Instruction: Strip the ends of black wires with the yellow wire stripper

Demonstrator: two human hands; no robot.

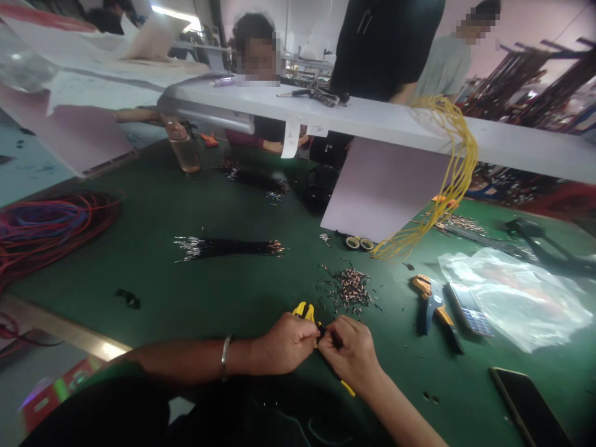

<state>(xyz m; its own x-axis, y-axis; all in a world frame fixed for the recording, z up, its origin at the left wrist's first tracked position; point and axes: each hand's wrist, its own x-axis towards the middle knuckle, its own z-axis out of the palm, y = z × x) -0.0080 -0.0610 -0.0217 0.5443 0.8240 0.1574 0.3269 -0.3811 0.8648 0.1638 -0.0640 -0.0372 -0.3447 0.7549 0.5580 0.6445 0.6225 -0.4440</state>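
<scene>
My left hand [291,343], with a silver bangle at the wrist, is closed near the front edge of the green table. Beside it, my right hand [351,349] is closed too, fingertips almost meeting the left ones. Something small and dark is pinched between them, too small to make out. A yellow-and-black hand tool [304,311] shows just behind and beneath the hands, its yellow end poking out below. Beyond my right hand lies a pile of small copper-coloured pieces [352,287]. A bundle of black wires [233,248] with stripped ends rests farther back on the left.
An orange-and-blue stripper tool [433,304], a keypad phone [469,308], a smartphone [528,403] and a plastic bag [521,295] lie at right. Yellow wires [454,167] hang from a white shelf [372,118]. Red and blue coils [51,223] lie left. People are beyond the shelf.
</scene>
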